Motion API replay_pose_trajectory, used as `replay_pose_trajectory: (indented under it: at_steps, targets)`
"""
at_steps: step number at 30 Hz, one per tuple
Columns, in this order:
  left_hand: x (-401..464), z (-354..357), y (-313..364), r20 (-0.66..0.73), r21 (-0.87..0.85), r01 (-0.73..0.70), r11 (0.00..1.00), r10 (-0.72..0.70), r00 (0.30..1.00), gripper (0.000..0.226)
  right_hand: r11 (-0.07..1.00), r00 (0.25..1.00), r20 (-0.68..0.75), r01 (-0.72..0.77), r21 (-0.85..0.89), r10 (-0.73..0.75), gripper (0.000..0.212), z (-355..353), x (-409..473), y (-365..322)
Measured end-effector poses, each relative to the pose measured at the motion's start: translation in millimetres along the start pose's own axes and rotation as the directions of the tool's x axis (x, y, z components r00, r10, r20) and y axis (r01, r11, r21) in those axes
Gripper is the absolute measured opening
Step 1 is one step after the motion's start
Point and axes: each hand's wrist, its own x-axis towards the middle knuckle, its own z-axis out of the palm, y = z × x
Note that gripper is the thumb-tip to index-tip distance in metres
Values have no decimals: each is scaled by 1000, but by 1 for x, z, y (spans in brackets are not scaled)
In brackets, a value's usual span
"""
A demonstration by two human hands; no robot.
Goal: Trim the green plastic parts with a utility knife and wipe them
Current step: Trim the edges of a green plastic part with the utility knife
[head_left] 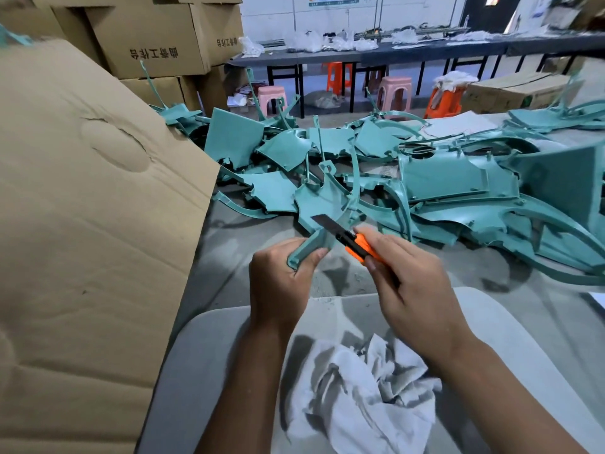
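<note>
Green plastic part (322, 211) sat pinched at its narrow lower end between the thumb and curled fingers (319, 253) of the left hand (280, 283), raised just above the grey table (229, 257), its broad curved body reaching up and away toward the heap behind it. The right hand (412, 280) had its fingers wrapped round the orange handle of a utility knife (347, 239), thumb laid along the handle's near side and forefinger stretched along its top; the dark blade was out and lay across the part just above the left thumb, touching it or very nearly so, I could not tell which. Under both forearms a crumpled white cloth (370, 388) lay on the person's lap, on a pale grey garment. Beyond the hands a loose pile of green parts (458, 191) spread over the table from the middle to the far right. At the left a large flattened sheet of cardboard (82, 224) leaned over the table's edge, with stacked cardboard boxes (157, 37) behind it. Farther back stood pink and orange plastic stools (394, 91) beside a long dark table strewn with white bags.
</note>
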Motion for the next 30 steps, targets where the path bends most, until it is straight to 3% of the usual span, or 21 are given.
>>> replay_pose_trajectory:
  at_steps: [3,5,7,9,11,13,16,19,23,25,30]
  targets:
    - [-1,0,-1,-21,-16,15,1000,-15,1000,21,990,993,-61,-107,-97,101,39,-7,1,13]
    - [-2,0,-2,-20,-30,9,1000,-10,1000,20,940,964,-133,-256,-227,231,31,-13,0,25]
    - [-3,1,0,-23,-16,9,1000,-9,1000,22,921,929,-250,-328,-212,273,31,-15,0,29]
    - [-2,3,3,-21,18,8,1000,-8,1000,28,970,948,-272,-206,-132,164,38,-12,0,19]
    - [-2,4,4,-32,50,8,999,-6,999,37,998,989,-147,-20,-58,11,38,-4,-2,4]
    - [-2,4,3,-36,58,17,998,-15,999,40,998,998,-57,38,-40,-40,39,1,0,-2]
    - [-4,4,3,15,32,-30,999,30,999,17,988,982,-182,-83,-131,58,37,-3,3,8]
    - [-5,9,10,62,108,-87,990,80,995,16,963,957,-265,-175,-207,117,40,-11,2,20]
    - [-6,10,9,52,119,-78,990,73,996,12,999,994,-101,45,-29,-48,40,-6,-2,8]
    - [-5,8,9,45,110,-69,991,64,997,12,999,995,-86,51,-19,-52,39,-5,-1,8]
    - [-5,8,11,77,103,-79,992,71,994,18,968,961,-245,-178,-177,131,39,-19,1,32]
